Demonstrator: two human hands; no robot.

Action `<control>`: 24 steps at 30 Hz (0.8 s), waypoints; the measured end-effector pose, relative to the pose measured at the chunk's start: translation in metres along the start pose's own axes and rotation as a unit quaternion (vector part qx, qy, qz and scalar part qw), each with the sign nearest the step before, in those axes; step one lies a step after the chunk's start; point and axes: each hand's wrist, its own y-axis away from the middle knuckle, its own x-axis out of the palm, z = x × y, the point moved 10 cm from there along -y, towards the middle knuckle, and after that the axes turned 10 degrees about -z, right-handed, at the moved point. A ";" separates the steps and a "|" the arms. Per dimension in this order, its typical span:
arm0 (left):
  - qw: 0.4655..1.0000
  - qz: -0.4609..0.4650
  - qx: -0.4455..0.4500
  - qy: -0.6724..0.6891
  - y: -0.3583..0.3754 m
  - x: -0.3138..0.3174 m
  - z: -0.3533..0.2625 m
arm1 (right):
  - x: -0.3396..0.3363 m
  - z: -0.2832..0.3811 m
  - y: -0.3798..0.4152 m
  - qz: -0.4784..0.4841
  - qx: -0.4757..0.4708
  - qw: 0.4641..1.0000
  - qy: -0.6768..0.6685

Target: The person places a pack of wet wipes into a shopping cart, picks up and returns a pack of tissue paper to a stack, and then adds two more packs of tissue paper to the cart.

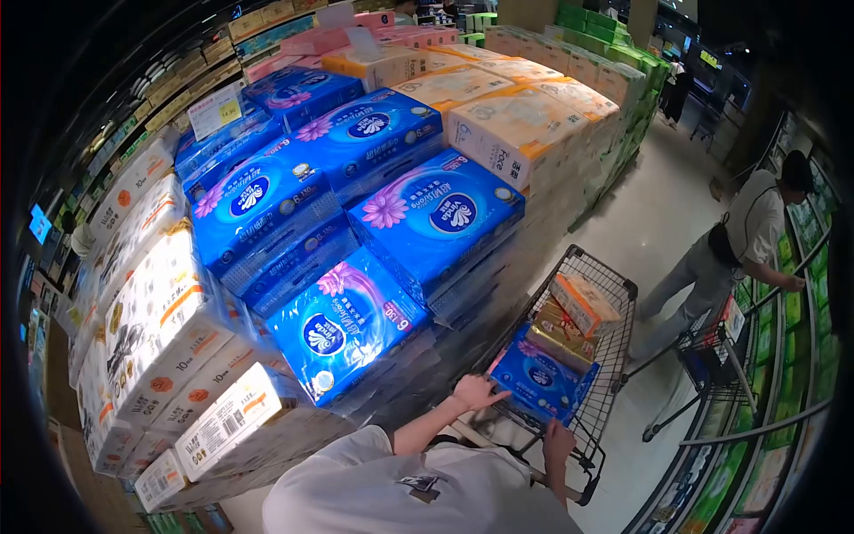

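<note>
Left hand (479, 392): rests spread on the cart (614, 356) rim, holding nothing.
Right hand (559, 442): grips the cart handle.
Advice: steady the cart; keep the blue tissue pack (541, 381) flat inside it.

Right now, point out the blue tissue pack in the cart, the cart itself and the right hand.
blue tissue pack (540, 377): head view, on its top face with the round logo.
cart (614, 356): head view, on its right wire wall.
right hand (559, 440): head view, on the back of the hand.
</note>
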 end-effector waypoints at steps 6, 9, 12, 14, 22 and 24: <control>0.999 0.025 -0.025 -0.005 -0.031 0.012 -0.004 | 0.001 -0.012 -0.036 -0.012 -0.023 1.000 -0.007; 1.000 -0.009 -0.017 -0.013 -0.044 0.014 -0.008 | 0.013 -0.025 -0.049 0.001 -0.021 1.000 -0.011; 1.000 0.006 -0.029 -0.006 -0.053 0.022 -0.007 | 0.018 -0.032 -0.060 0.023 -0.010 1.000 -0.017; 0.999 0.004 -0.039 -0.003 -0.059 0.021 -0.007 | 0.019 -0.032 -0.066 0.021 -0.015 0.999 -0.030; 0.999 -0.004 -0.049 -0.007 -0.072 0.022 -0.009 | 0.029 -0.044 -0.084 -0.003 -0.039 0.999 -0.024; 0.998 -0.004 -0.056 -0.005 -0.073 0.023 -0.010 | 0.031 -0.042 -0.086 0.028 -0.037 0.999 -0.014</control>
